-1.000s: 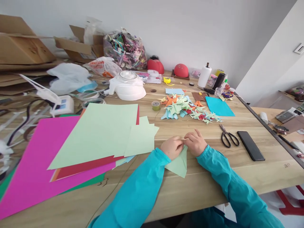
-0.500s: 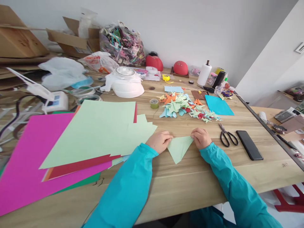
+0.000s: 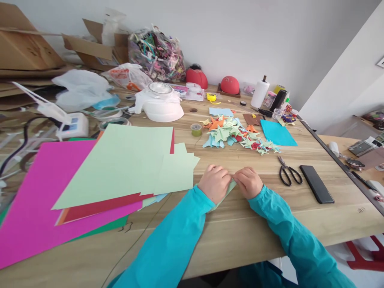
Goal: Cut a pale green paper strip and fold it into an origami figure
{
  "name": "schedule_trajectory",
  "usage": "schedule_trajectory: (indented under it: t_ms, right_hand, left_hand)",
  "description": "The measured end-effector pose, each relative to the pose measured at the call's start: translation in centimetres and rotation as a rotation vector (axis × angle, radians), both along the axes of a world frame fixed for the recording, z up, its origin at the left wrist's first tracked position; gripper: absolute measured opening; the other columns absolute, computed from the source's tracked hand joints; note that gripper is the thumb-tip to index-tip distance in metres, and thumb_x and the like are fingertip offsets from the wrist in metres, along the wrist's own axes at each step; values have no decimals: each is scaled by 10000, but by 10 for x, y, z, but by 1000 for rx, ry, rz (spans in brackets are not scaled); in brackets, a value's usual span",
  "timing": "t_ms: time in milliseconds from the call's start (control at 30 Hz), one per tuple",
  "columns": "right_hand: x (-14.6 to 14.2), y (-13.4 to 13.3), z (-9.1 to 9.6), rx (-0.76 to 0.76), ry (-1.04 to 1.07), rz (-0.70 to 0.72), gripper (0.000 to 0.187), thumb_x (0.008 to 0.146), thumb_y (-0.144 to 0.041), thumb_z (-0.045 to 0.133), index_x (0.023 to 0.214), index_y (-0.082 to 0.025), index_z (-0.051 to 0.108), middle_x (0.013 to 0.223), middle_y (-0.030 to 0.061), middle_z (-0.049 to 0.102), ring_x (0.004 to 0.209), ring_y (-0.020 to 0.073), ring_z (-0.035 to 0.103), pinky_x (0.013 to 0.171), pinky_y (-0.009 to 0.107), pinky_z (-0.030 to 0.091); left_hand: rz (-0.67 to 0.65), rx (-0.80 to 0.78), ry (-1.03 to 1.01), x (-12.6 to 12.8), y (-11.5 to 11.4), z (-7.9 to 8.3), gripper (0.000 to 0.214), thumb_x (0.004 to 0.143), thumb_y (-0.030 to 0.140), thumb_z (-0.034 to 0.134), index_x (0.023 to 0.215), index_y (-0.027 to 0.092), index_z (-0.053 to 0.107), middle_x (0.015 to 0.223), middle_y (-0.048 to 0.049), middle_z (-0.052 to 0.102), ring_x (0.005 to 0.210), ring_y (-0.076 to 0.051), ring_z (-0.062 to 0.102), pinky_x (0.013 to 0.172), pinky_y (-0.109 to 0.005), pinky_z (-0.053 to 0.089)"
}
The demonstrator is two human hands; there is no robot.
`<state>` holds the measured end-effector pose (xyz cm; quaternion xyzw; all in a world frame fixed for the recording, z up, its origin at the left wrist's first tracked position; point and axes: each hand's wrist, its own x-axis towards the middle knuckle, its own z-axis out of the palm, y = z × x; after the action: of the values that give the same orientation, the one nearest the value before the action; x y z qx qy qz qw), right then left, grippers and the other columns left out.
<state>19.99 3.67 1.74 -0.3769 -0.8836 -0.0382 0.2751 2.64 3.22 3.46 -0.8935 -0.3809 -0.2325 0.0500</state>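
A piece of light green paper, folded to a narrow shape, lies mostly hidden under my hands near the front of the wooden table. My left hand is closed over its left side and covers much of it. At the paper's upper corner my right hand pinches with its fingertips, almost touching the left fingertips. Behind the hands spreads a pile of folded paper stars in green, orange, blue and red. Left of my left hand lie stacked light green sheets.
Black-handled scissors and a phone lie to the right. A magenta sheet sticks out under the green ones. Farther back are a tape roll, a turquoise sheet, a white cap and a red pincushion.
My hands have come together from the paper's two upper corners. The paper, spread as a triangle before, now shows only as a narrow strip between and below them.
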Motion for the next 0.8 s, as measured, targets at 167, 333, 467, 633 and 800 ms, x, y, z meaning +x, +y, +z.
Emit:
schedule_trajectory:
  t_ms: [167,333,467,633,800]
  right_hand:
    - [-1,-4,3,21,-83,39,240,848,-182,368,738,-167,580,694,48,599,703,149,511,803,314,340]
    - [0,-9,10,-92,-56,93,217,819,-208,392,691,-176,566,647,30,593,632,135,509,695,281,360]
    - [3,-11,14,-228,66,169,207,814,-231,416,682,-188,570,634,16,618,619,128,539,677,273,387]
    - [8,-8,17,-384,233,252,187,795,-247,475,671,-183,599,651,28,659,613,130,584,658,268,442]
    - [23,0,21,-493,355,103,213,790,-274,498,660,-160,622,656,55,670,631,145,619,627,259,484]
  left_hand:
    - [-27,-64,54,2,-2,-3,188,782,102,428,687,152,582,716,-54,589,758,-185,510,734,-359,316]
    - [-134,-147,38,-5,-3,5,217,799,132,412,650,164,566,681,-34,581,715,-163,494,681,-331,307]
    - [-203,-231,15,-11,-4,14,235,819,164,409,650,168,573,664,-14,587,694,-147,488,652,-309,295]
    - [-224,-312,-9,-17,-4,19,224,814,177,433,658,173,594,676,-3,610,695,-140,495,647,-305,287]
    - [-158,-328,-12,-29,1,19,252,807,166,417,628,170,595,669,-18,614,692,-150,500,627,-310,287]
